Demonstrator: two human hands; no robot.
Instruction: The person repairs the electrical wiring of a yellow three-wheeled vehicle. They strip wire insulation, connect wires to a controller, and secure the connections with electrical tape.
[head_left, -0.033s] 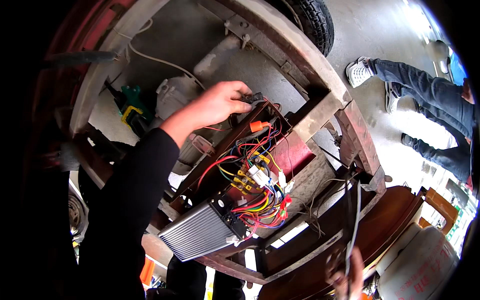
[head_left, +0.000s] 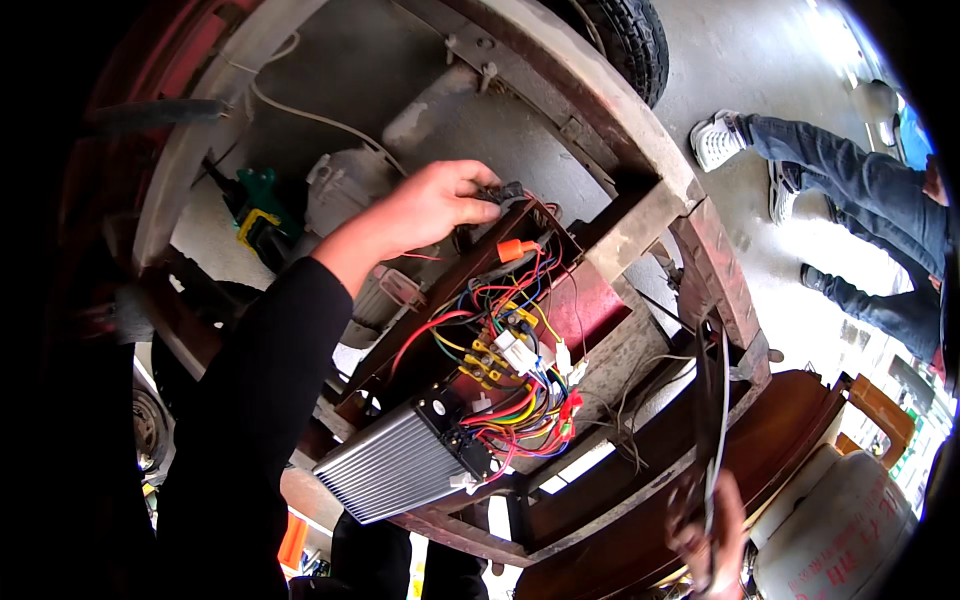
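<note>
My left hand (head_left: 435,208), in a black sleeve, reaches over the rusty metal frame. Its fingers are pinched on a dark cable bundle (head_left: 512,191) at the far end of a brown metal channel (head_left: 480,255). At the lower right my right hand (head_left: 715,545), somewhat blurred, is closed around a grey cable (head_left: 717,440) and a dark strip beside it. Between the hands lie many coloured wires (head_left: 535,400), yellow terminal blocks (head_left: 490,362), a white connector (head_left: 516,352) and an orange cap (head_left: 517,250). A finned silver controller box (head_left: 390,462) sits at the near end.
The curved frame (head_left: 620,125) surrounds the work area. A black tyre (head_left: 640,50) stands at the far right, and people in jeans (head_left: 850,150) stand beyond. A brown curved panel (head_left: 790,410) and a pale container (head_left: 840,530) are at the right. A green-and-yellow tool (head_left: 262,215) lies at left.
My right hand has shifted slightly right and up, and the cable and dark strip have swung with it. My left hand stays at nearly the same place on the dark cable bundle.
</note>
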